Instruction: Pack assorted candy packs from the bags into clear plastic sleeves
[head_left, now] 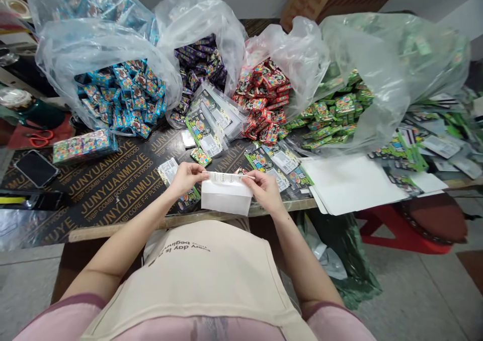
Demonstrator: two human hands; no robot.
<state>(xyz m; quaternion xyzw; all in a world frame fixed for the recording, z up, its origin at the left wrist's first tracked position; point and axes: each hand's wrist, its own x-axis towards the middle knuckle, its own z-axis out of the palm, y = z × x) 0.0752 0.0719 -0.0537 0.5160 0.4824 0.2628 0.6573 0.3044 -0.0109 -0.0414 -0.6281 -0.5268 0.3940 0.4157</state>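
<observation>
A white sheet of round stickers [226, 195] is stretched between my two hands at the table's front edge. Faint circles run along its upper strip, and the lower part hangs down. My left hand [187, 178] pinches the upper left corner; my right hand [264, 188] pinches the upper right one. Just beyond the sheet lies a small green packet [201, 156], with part of a red packet [240, 171] showing behind the top edge. Printed cards in clear sleeves [273, 162] lie by my right hand, and a white-labelled card [168, 170] is beside my left.
Clear bags hold blue packets [124, 97], purple packets [202, 62], red packets [264, 99] and green packets [341, 109] along the back. White sheets [339, 185] overhang the front edge at right. A phone [36, 168], red scissors [41, 138] and display box [85, 146] lie left.
</observation>
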